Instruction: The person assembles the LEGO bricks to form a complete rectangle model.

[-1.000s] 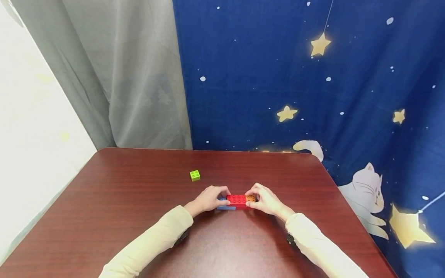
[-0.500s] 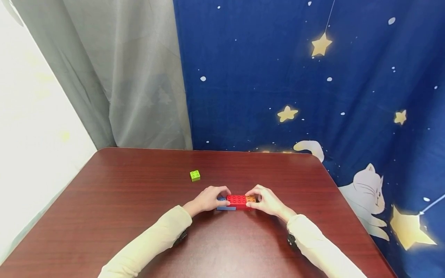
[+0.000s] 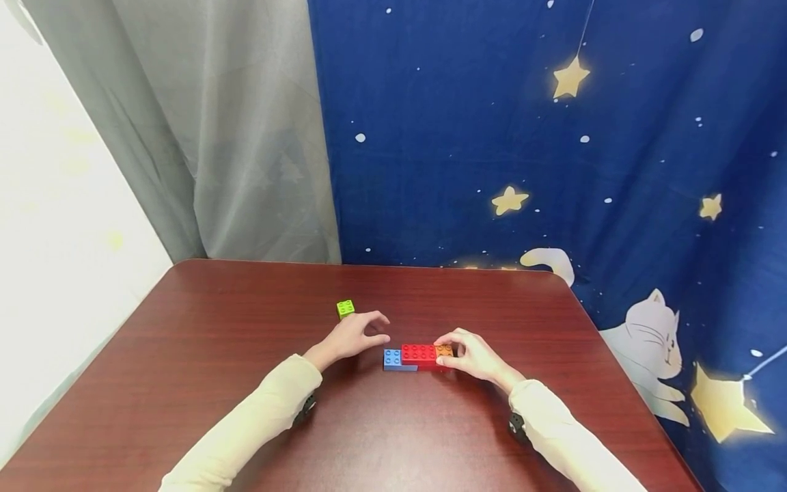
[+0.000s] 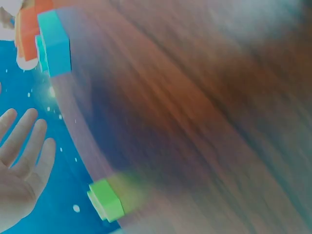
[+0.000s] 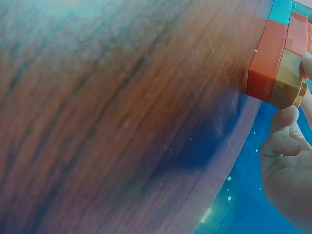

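Note:
A low two-layer build of toy bricks lies on the table. Its blue brick (image 3: 392, 359) forms the lower left end, and a long red brick (image 3: 418, 352) sits on top beside an orange brick (image 3: 443, 350) at the right end. Another red brick (image 5: 267, 63) shows beneath in the right wrist view. My right hand (image 3: 473, 355) pinches the orange end between thumb and fingers. Off to the left of the build, my left hand (image 3: 352, 337) is raised with relaxed fingers and holds nothing. Just beyond it lies a lime green brick (image 3: 346, 308), partly overlapped by the hand.
The dark red-brown table (image 3: 246, 328) has its far edge in front of a grey curtain (image 3: 258, 137) and a blue star-patterned curtain (image 3: 443, 137). A bright white surface (image 3: 61, 239) borders the table on the left.
My left hand has let go of the blue end and moved up and left toward the lime green brick. The right hand keeps its place on the orange end.

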`<action>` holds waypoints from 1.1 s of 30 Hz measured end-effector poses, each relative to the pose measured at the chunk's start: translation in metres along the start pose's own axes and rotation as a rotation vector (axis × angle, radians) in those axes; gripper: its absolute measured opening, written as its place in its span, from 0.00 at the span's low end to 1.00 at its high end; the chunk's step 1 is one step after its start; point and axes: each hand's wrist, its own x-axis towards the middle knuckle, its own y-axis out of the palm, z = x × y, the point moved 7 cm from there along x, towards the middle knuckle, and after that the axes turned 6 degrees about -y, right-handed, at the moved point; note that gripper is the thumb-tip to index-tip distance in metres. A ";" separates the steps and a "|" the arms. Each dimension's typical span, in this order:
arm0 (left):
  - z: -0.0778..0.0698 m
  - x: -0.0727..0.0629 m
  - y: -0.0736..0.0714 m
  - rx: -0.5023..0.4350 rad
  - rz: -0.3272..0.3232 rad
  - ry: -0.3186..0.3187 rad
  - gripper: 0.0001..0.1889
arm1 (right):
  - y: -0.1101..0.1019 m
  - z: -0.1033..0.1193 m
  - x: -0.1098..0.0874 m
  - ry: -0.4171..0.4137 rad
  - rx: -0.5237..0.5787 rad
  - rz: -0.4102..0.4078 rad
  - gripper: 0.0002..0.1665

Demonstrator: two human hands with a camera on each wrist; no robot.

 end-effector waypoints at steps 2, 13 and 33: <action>0.005 0.000 -0.007 -0.008 -0.022 -0.005 0.17 | 0.000 -0.001 0.000 0.013 -0.002 0.007 0.19; 0.042 0.000 -0.044 -0.005 -0.211 -0.056 0.18 | 0.001 -0.002 -0.001 0.012 -0.011 0.016 0.19; 0.083 0.005 -0.047 -0.204 -0.236 -0.264 0.27 | 0.000 0.001 -0.001 0.002 -0.008 0.009 0.18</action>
